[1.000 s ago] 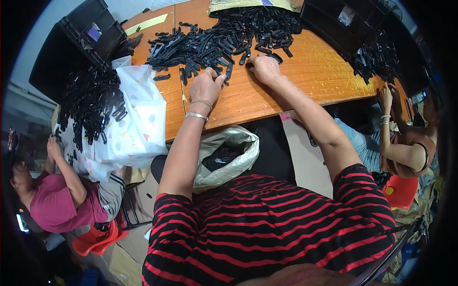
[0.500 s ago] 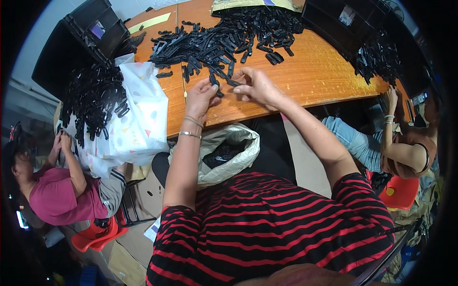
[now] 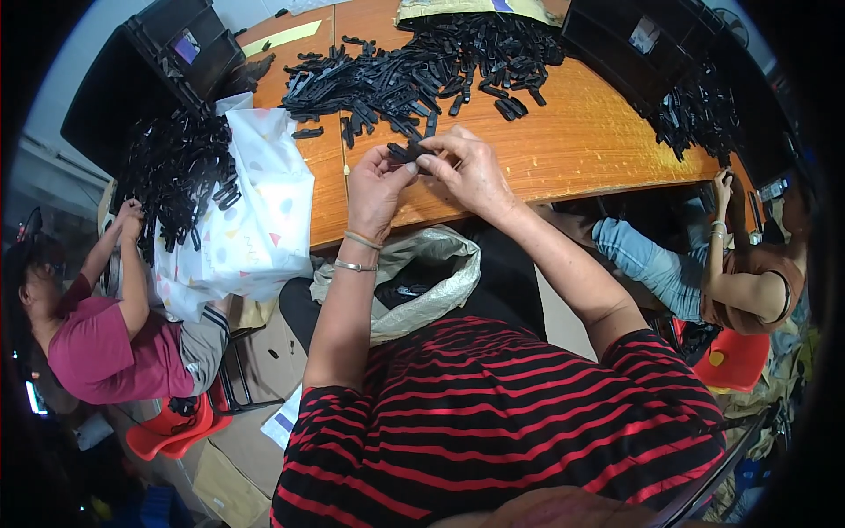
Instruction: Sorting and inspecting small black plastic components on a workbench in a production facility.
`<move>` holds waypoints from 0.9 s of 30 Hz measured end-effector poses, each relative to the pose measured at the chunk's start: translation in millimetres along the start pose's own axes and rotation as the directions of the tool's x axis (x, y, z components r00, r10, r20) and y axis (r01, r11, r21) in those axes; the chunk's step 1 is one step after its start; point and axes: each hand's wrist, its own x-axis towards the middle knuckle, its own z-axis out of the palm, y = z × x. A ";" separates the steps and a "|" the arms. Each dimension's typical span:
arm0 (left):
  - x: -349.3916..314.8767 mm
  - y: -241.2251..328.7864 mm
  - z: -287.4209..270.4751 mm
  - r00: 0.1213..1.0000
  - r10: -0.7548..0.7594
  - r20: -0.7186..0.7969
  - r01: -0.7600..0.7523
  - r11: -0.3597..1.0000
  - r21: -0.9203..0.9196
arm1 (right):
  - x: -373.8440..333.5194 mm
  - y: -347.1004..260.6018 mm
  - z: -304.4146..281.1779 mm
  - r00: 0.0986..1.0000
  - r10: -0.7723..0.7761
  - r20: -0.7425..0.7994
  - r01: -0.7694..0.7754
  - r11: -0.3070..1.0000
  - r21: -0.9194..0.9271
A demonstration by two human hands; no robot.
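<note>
Both my hands meet over the near edge of the wooden table. My left hand pinches a small black plastic part between thumb and fingers. Against it, my right hand grips another black plastic part, and the two pieces touch or overlap; my fingers partly hide them, so how they join cannot be told. Just beyond my fingers spreads a large heap of similar black plastic parts. In my lap, below my hands, an open woven sack has some dark pieces inside.
Tipped black crates stand at the left and right, with more black parts spilling out. A white patterned plastic sheet hangs over the table's left side. Co-workers sit at left and right, handling parts.
My hands have come together, bringing the right hand's black part against the left's. The left co-worker's hands have risen a little.
</note>
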 end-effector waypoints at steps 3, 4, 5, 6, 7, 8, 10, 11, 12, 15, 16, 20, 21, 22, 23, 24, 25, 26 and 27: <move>1.1 -4.0 1.8 0.996 0.085 -0.031 -0.084 0.995 0.045 | -0.8 0.5 1.5 0.999 0.013 0.030 -0.012 1.000 -0.019; 2.8 -7.3 -0.2 0.994 0.110 -0.018 -0.109 0.992 0.069 | -0.7 1.2 2.0 0.999 0.034 0.041 -0.034 0.999 -0.017; 3.5 -8.0 0.4 0.991 0.133 -0.002 -0.132 0.987 0.092 | -0.9 3.3 1.9 0.998 0.037 0.040 -0.037 0.999 -0.018; 2.7 -9.2 1.1 0.991 0.130 -0.001 -0.130 0.987 0.092 | -1.2 5.9 1.8 0.998 0.038 0.047 -0.037 0.999 -0.012; 0.8 -10.7 2.1 0.990 0.143 -0.013 -0.141 0.985 0.102 | -1.8 7.6 1.9 0.998 0.037 0.054 -0.037 0.999 -0.007; -0.7 -11.1 2.9 0.987 0.158 -0.025 -0.154 0.982 0.113 | -2.2 8.4 2.6 0.998 0.038 0.054 -0.038 0.999 -0.007; -1.9 -13.0 3.2 0.983 0.181 -0.023 -0.177 0.975 0.134 | -3.5 8.7 3.9 0.999 0.021 0.038 -0.021 1.000 0.004; -2.8 -12.9 4.0 0.979 0.204 -0.019 -0.199 0.968 0.155 | -3.9 8.1 4.6 0.999 0.022 0.038 -0.022 1.000 0.004; -3.9 -12.3 3.9 0.979 0.203 -0.019 -0.198 0.968 0.155 | -4.0 6.7 5.9 0.999 0.030 0.032 -0.031 0.999 0.027; -10.6 -6.1 8.3 0.979 0.203 -0.010 -0.201 0.974 0.108 | -5.1 1.0 6.5 1.000 0.019 0.024 -0.020 0.999 0.036; -15.4 -5.8 14.6 0.965 0.261 -0.017 -0.258 0.961 0.100 | -6.1 -0.8 6.9 1.000 -0.001 0.022 0.001 1.000 0.022; -26.0 -6.2 19.3 0.926 0.376 -0.042 -0.329 0.853 0.405 | -15.5 0.0 15.9 0.999 0.040 -0.026 -0.037 0.995 0.094; -26.9 -7.0 17.0 0.925 0.376 -0.043 -0.328 0.854 0.405 | -18.2 -1.0 16.2 0.999 0.040 -0.024 -0.037 0.995 0.095; -27.3 -8.3 12.8 0.920 0.392 -0.018 -0.336 0.810 0.480 | -20.9 -1.5 16.3 0.995 0.086 0.052 -0.091 0.988 0.122; -28.8 -8.0 10.8 0.915 0.403 0.011 -0.342 0.761 0.552 | -23.5 -1.5 16.2 0.983 0.132 0.128 -0.150 0.978 0.145; -31.5 -8.0 9.7 0.916 0.401 0.011 -0.340 0.761 0.552 | -24.6 -2.1 16.8 0.983 0.134 0.128 -0.152 0.978 0.145; -35.5 -7.7 8.8 0.936 0.352 -0.028 -0.302 0.841 0.448 | -25.2 -3.1 18.0 0.973 0.151 0.173 -0.176 0.974 0.141; -39.4 -6.5 9.2 0.953 0.296 -0.059 -0.260 0.906 0.335 | -25.7 -3.8 18.3 0.962 0.169 0.215 -0.201 0.970 0.136; -43.1 -5.2 8.8 0.954 0.295 -0.057 -0.260 0.906 0.334 | -27.5 -2.3 21.2 0.962 0.171 0.213 -0.202 0.970 0.135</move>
